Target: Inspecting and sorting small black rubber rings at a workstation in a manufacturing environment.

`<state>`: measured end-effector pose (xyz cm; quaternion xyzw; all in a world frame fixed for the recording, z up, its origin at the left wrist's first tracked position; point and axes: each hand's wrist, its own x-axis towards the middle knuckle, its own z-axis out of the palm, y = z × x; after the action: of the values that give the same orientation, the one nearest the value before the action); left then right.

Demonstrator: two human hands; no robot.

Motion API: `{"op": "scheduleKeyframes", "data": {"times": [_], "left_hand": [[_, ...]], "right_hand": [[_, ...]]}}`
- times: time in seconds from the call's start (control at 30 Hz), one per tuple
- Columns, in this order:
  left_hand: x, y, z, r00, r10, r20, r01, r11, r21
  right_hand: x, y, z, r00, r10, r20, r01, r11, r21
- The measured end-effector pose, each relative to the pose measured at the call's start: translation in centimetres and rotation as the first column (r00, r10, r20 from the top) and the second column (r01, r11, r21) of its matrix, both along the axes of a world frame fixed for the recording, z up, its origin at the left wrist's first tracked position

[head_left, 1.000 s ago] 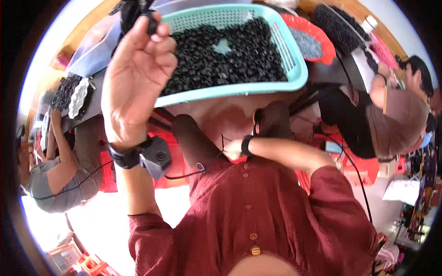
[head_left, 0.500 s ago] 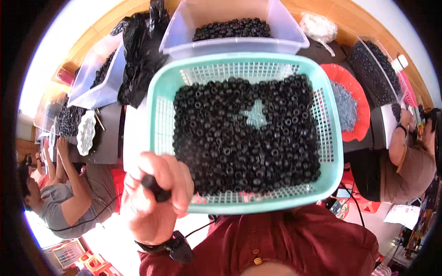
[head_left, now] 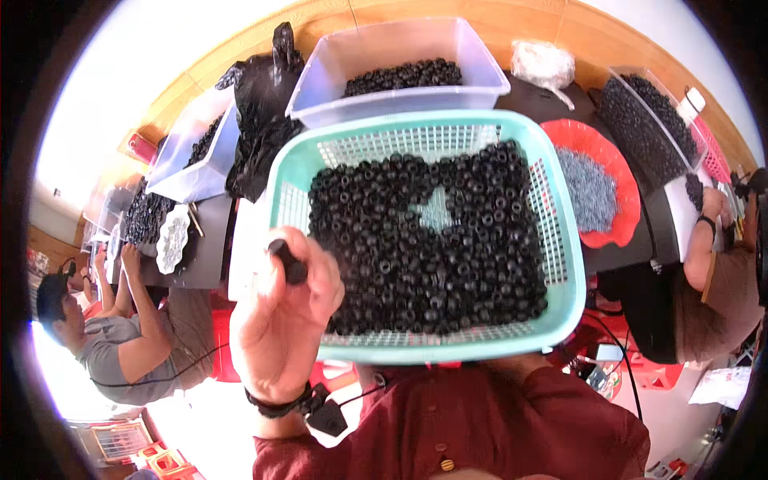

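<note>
My left hand (head_left: 290,312) is raised in front of the left edge of a mint-green plastic basket (head_left: 570,264), palm toward me. Its thumb and fingers pinch a small black ring-like part (head_left: 289,262), whose far side my fingers cover. Many similar black parts (head_left: 432,272) with round holes fill the basket, and a patch of its mesh floor shows in the middle. My right forearm (head_left: 516,366) reaches under the basket's lower right rim. The right hand itself is hidden there, so its fingers cannot be seen.
Beyond the basket stands a clear bin (head_left: 384,40) of black parts. A black plastic bag (head_left: 260,132) lies left of it. A red scalloped tray (head_left: 628,196) with small grey pieces is at right. People sit at both sides, one in a grey shirt (head_left: 132,348).
My left hand has moved up and slightly right, with its palm now turned more toward me. It still holds the black part. The basket sits slightly smaller and lower in view.
</note>
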<state>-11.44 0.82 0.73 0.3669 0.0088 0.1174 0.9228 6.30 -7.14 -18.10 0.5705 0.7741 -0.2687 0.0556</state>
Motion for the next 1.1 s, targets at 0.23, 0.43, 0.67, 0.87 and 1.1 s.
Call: {"op": "scheduleKeyframes", "data": {"times": [0.23, 0.43, 0.67, 0.87, 1.1], "left_hand": [[-3.7, -2.4, 0.7, 0.983, -0.032, 0.182, 0.057, 0.989, -0.136], [-5.2, -2.3, 1.2, 0.977, -0.061, 0.204, 0.094, 0.983, -0.158], [-2.8, -1.8, 2.4, 0.975, -0.123, 0.183, 0.151, 0.977, -0.148], [0.5, -1.4, 3.0, 0.942, -0.235, 0.242, 0.269, 0.956, -0.118], [2.8, -2.1, 1.3, 0.958, -0.274, 0.080, 0.278, 0.960, -0.043]], "right_hand": [[-16.2, -11.4, -8.4, 0.854, -0.241, -0.462, 0.297, 0.954, 0.051], [-16.9, -20.9, 15.8, 0.733, 0.004, -0.680, 0.280, 0.910, 0.307], [-12.9, -28.2, 26.3, 0.811, 0.043, -0.584, 0.567, 0.189, 0.801], [-8.2, -35.8, 24.1, 0.733, -0.033, -0.680, 0.672, 0.192, 0.715], [-8.1, -26.2, 25.3, 0.744, -0.073, -0.665, 0.665, 0.183, 0.724]]}}
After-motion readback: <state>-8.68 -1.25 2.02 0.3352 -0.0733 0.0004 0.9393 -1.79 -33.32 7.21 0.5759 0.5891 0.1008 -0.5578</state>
